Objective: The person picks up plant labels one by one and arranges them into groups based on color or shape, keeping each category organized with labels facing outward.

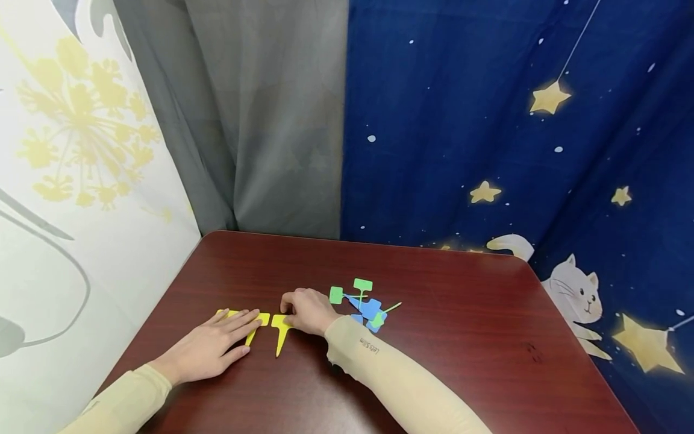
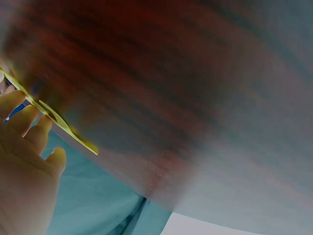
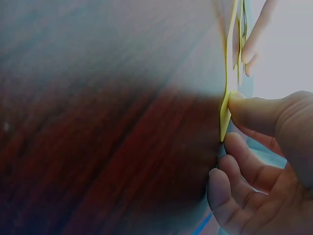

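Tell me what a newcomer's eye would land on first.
Probably the blue curtain behind the table, with its yellow stars and, at lower right, a white cat. Next, the yellow tags on the dark red tabletop, under the left hand and at the right hand. Right of that hand, green tags and blue tags overlap loosely.

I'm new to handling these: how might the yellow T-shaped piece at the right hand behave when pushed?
The yellow T-shaped piece looks thin edge-on in the right wrist view, so it is probably light. On the glossy table, it would likely slide rather than roll, given its flat shape. Its straight stem suggests some stiffness.
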A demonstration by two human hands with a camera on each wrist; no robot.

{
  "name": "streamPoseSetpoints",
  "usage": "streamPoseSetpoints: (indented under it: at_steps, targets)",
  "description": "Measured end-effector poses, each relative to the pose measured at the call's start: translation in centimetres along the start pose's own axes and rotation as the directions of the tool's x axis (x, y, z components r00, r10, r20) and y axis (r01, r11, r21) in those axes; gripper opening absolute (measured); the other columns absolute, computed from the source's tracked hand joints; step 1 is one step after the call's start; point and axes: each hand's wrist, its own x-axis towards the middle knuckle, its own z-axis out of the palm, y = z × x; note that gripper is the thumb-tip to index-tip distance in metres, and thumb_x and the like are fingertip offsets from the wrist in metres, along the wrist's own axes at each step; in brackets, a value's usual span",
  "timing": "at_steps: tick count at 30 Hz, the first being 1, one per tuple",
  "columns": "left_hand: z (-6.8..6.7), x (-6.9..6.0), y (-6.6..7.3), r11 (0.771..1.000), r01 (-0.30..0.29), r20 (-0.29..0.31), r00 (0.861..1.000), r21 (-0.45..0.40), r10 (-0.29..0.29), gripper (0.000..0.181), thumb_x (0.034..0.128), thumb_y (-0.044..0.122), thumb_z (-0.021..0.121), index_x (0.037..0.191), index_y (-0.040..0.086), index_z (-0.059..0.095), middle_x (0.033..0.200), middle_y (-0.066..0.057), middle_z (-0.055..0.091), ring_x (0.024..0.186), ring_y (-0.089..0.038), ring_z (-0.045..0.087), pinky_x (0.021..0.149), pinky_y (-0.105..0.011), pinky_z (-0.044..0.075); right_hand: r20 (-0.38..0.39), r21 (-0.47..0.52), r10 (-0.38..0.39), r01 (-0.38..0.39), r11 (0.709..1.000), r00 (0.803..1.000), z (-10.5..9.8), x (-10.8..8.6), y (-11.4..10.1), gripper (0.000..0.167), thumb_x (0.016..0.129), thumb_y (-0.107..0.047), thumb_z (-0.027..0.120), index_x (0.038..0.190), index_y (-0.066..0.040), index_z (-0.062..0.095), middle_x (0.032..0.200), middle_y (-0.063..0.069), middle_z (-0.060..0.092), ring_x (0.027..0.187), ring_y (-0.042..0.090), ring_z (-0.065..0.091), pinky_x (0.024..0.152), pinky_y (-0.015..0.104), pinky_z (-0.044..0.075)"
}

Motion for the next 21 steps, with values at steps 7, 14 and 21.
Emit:
streamPoseSetpoints:
  at_steps: [7,14,21]
  targets:
    - [0.04,0.08,0.36,1.0,-0.011,-0.037,0.999,0.0,0.011,0.055,0.0985,0.038,0.064,0.147,0.014,0.055,0.152,-0.003,0.049,0.138,-0.023,0.048,0.117,-0.052,0.025,0.008,0.02,-0.01,0.01,1.0,1.0,-0.16,0.01,-0.19,0.01,0.092,-0.027,0.077,0.095,-0.031,0.068,0.085,-0.014,0.057,0.07,0.002,0.051,0.06,0.02,0.044]
    - [-0.11,0.15,0.08,1.0,-0.024,-0.014,1.0,-0.004,0.024,0.053,0.0991,0.039,0.063,0.145,0.014,0.057,0.15,-0.003,0.051,0.136,-0.023,0.05,0.111,-0.058,0.031,0.003,0.032,-0.021,0.021,0.999,1.0,-0.06,0.02,-0.26,0.01,0.092,-0.027,0.076,0.093,-0.032,0.068,0.084,-0.016,0.055,0.071,0.003,0.051,0.061,0.02,0.044]
    - [-0.17,0.08,-0.15,1.0,-0.013,0.012,1.0,-0.022,0.013,0.052,0.0988,0.036,0.065,0.145,0.014,0.057,0.151,-0.002,0.05,0.137,-0.023,0.049,0.114,-0.055,0.027,0.004,0.038,-0.027,0.027,0.999,1.0,0.08,0.0,-0.27,0.009,0.093,-0.027,0.076,0.093,-0.033,0.069,0.086,-0.015,0.056,0.071,0.004,0.05,0.061,0.02,0.043]
